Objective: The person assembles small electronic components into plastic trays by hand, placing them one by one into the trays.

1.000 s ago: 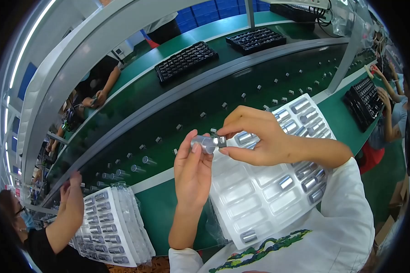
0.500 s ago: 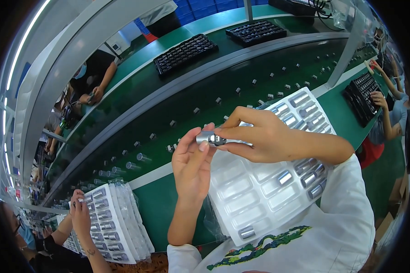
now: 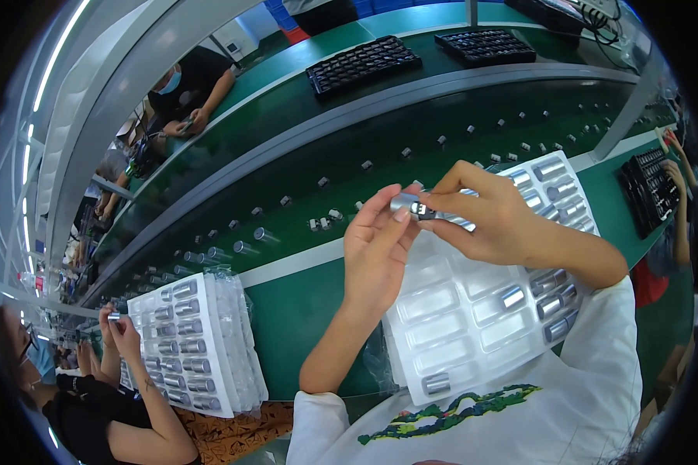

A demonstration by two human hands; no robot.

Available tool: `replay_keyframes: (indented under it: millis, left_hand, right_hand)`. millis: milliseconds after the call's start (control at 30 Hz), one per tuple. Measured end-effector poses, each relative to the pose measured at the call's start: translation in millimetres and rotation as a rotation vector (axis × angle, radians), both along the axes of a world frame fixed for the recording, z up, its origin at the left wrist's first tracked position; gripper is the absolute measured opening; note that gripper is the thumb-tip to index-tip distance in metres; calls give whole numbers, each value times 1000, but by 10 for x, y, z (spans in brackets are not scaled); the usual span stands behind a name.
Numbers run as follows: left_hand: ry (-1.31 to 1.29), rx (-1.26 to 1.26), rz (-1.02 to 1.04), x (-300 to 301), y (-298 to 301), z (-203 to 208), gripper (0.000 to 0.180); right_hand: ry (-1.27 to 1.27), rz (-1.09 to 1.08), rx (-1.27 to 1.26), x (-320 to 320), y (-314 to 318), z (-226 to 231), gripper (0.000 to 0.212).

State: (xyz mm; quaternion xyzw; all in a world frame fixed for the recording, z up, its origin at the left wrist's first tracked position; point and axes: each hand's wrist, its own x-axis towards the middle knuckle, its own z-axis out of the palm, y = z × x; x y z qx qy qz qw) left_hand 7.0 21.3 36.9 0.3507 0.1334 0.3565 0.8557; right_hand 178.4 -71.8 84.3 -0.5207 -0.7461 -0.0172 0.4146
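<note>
My left hand (image 3: pixel 376 252) pinches a shiny silver cylinder (image 3: pixel 401 203) between thumb and fingers, in front of my chest. At its right end a dark piece with small light marks (image 3: pixel 421 209) shows, and the fingertips of my right hand (image 3: pixel 488 213) close on that end. Whether this piece is separate from the cylinder I cannot tell. Below my hands lies a white moulded plastic tray (image 3: pixel 440 325). Several silver cylinders fill its far and right slots, a single cylinder (image 3: pixel 512 297) lies near its middle, and another (image 3: pixel 436 384) rests at its near left corner.
Beyond the tray runs a dark green conveyor belt (image 3: pixel 302 213) carrying small metal parts and some cylinders. Black trays (image 3: pixel 364 68) stand on the far counter. To the left, a co-worker sits by stacked white trays (image 3: pixel 217 341) of cylinders. Another black tray (image 3: pixel 650 190) lies at right.
The view has swung, so the scene sits differently in the picture. My hands keep their grip on the cylinder, now tilted slightly. The co-worker at left has raised a small cylinder off the trays.
</note>
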Motion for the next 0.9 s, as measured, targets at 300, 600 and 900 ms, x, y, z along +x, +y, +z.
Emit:
replay_keyframes:
  millis: [300,600,900]
  left_hand:
    - [-38,118,52,-61,16,-11,34]
    - [134,229,-51,27,-42,-26,45]
    - [14,-147,-158,127,7,-280,46]
  right_hand:
    - [-39,15,97,-51,63,-61,41]
    - [-269,37,258,-45,110,-68,47]
    - [-400,77,-115,13,393,-28,33]
